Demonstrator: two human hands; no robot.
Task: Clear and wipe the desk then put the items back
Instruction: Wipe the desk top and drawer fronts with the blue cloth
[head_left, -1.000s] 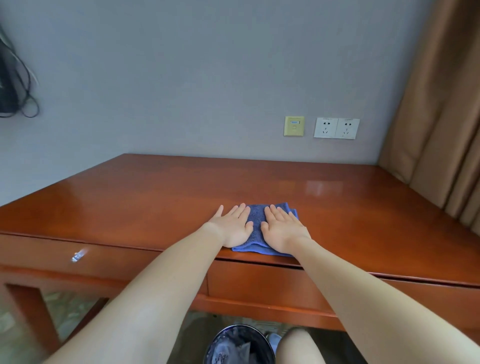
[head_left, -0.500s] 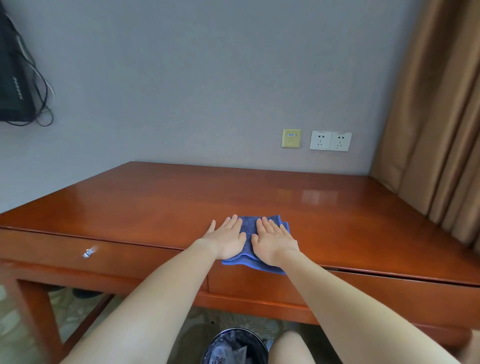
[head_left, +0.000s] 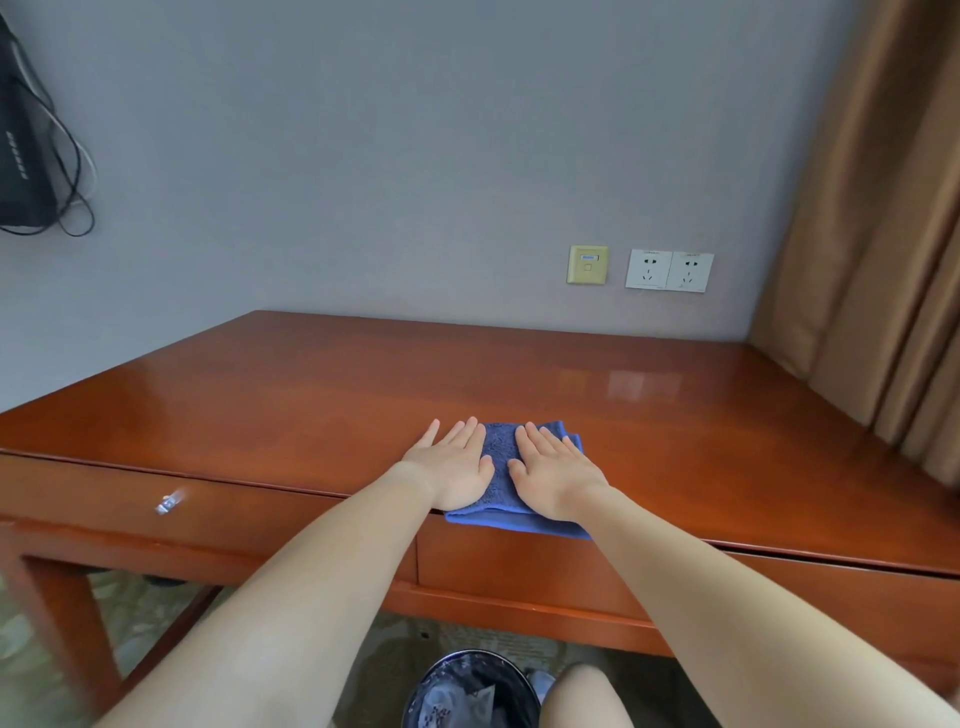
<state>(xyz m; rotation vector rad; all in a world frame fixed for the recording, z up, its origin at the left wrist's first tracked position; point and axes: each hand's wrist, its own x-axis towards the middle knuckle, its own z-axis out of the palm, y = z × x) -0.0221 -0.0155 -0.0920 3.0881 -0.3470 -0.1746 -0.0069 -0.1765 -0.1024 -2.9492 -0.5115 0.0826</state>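
- We press our left hand (head_left: 457, 470) and right hand (head_left: 556, 478) flat, fingers spread wide, on the cloth (head_left: 500, 457).
- The cloth is blue, folded, fuzzy, overhanging the glossy bench's (head_left: 311, 395) near edge.

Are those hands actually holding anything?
Nothing is gripped. Left hand and right hand lie flat, palms pressing the blue cloth onto the desk.

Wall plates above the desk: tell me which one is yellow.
The single square plate, leftmost of the group. The double socket plate to its right is white.
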